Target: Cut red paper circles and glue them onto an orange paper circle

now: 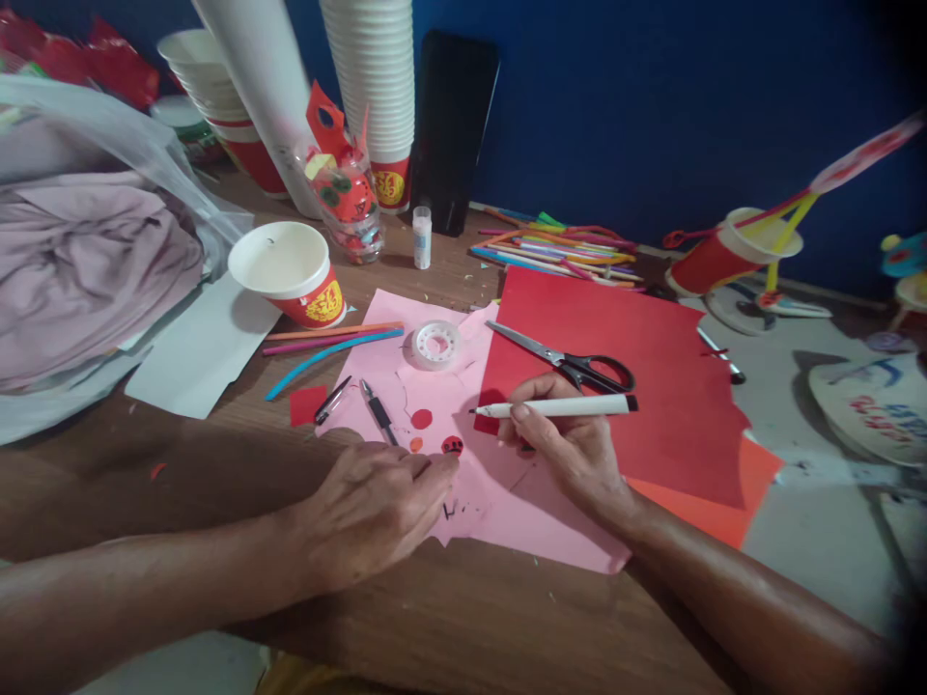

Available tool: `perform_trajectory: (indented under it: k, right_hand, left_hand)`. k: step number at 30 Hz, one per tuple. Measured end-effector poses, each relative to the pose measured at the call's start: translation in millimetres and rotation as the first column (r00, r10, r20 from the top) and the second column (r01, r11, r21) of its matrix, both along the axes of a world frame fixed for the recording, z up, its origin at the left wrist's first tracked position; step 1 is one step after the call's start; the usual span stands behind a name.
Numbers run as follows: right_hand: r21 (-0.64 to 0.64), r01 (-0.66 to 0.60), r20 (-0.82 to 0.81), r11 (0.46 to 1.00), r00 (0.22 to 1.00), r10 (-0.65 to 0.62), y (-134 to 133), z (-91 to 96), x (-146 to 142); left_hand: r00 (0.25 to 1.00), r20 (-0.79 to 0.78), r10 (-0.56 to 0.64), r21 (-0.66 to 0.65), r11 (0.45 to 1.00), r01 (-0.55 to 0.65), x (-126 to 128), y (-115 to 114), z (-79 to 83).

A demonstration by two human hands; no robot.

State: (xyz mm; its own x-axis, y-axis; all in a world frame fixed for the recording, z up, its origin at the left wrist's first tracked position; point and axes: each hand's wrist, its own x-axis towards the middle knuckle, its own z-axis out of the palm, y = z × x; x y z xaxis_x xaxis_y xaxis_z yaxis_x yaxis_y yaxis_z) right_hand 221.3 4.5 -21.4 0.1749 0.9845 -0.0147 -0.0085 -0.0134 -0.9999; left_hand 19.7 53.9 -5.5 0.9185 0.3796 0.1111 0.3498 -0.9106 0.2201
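Note:
My right hand (572, 446) grips a white marker (557, 407) with a black cap, held level, its tip pointing left over a pink paper sheet (507, 502). My left hand (377, 510) lies on the pink sheet, fingers together, fingertips pressed beside a small red paper circle with black marks (452, 445). Two more small red circles (421, 419) lie just above it. Black-handled scissors (561, 360) rest on a red paper sheet (652, 386) right above my right hand. A roll of clear tape (436, 345) sits on the pink sheet.
A red-and-white paper cup (290, 272) stands upside down at the left, beside tall cup stacks (373, 87). Coloured straws (557, 249) lie at the back, a glue stick (421, 237) stands upright, a black pen (378, 411) and a red scrap (308, 404) lie nearby. Cloth in plastic (87, 261) fills the left.

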Motion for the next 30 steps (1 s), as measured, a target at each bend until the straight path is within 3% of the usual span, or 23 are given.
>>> perform_trajectory:
  k: [7, 12, 15, 19, 24, 30]
  right_hand:
    - [-0.005, 0.016, -0.007, 1.0, 1.0, -0.016, 0, -1.6, -1]
    - [-0.004, 0.035, -0.002, 0.999, 0.999, -0.035, 1, -1.7, -1]
    - [-0.004, 0.043, 0.03, 0.999, 0.999, -0.043, -2, -1.0, -1]
    - [-0.032, 0.002, 0.129, 0.999, 0.992, 0.002, -13, 5.2, -6]
    - [-0.116, -0.064, 0.094, 0.991, 0.993, 0.075, -22, 8.6, -17]
    - [-0.162, -0.074, 0.199, 0.984, 0.974, 0.106, -24, -1.4, -19]
  left_hand:
    - [0.999, 0.037, 0.017, -0.062, 0.998, -0.015, -1, 4, -2.8]
    - [0.988, 0.078, 0.13, -0.199, 0.974, -0.112, -5, 11, -1.8]
    - [0.972, 0.141, 0.187, -0.182, 0.97, -0.16, -7, 17, 3.0]
    - [0.989, 0.125, 0.083, -0.079, 0.994, -0.073, -10, 23, 6.0]
    - [0.992, 0.083, -0.098, -0.037, 0.994, 0.102, -11, 24, 1.1]
    - [0.984, 0.109, -0.142, 0.006, 0.99, 0.143, -13, 23, -3.8]
